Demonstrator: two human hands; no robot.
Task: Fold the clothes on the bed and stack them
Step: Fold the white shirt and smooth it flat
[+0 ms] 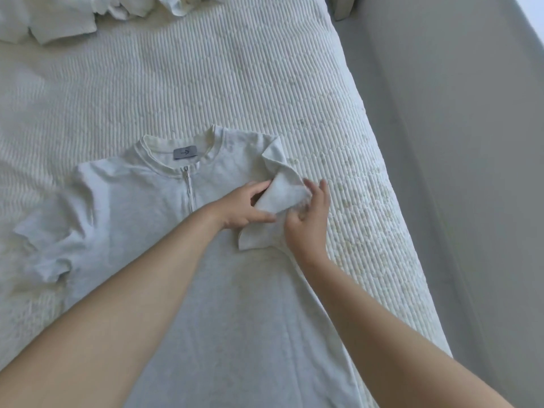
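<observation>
1. No bins here, just a bed (pixel 235 69) with a ribbed white cover, holding a pale zip-neck shirt (pixel 141 201) lying flat near its right edge.
2. Crumpled white clothes (pixel 59 22) are heaped at the far left.
3. Left hand (pixel 244 207) pinches the shirt's folded-in right sleeve (pixel 279 195).
4. Right hand (pixel 309 219) grips that sleeve from the other side, fingers curled in.

One shirt (pixel 164 219) spread flat, one crumpled clothes pile (pixel 73 16), two hands, one bed (pixel 206 83)
</observation>
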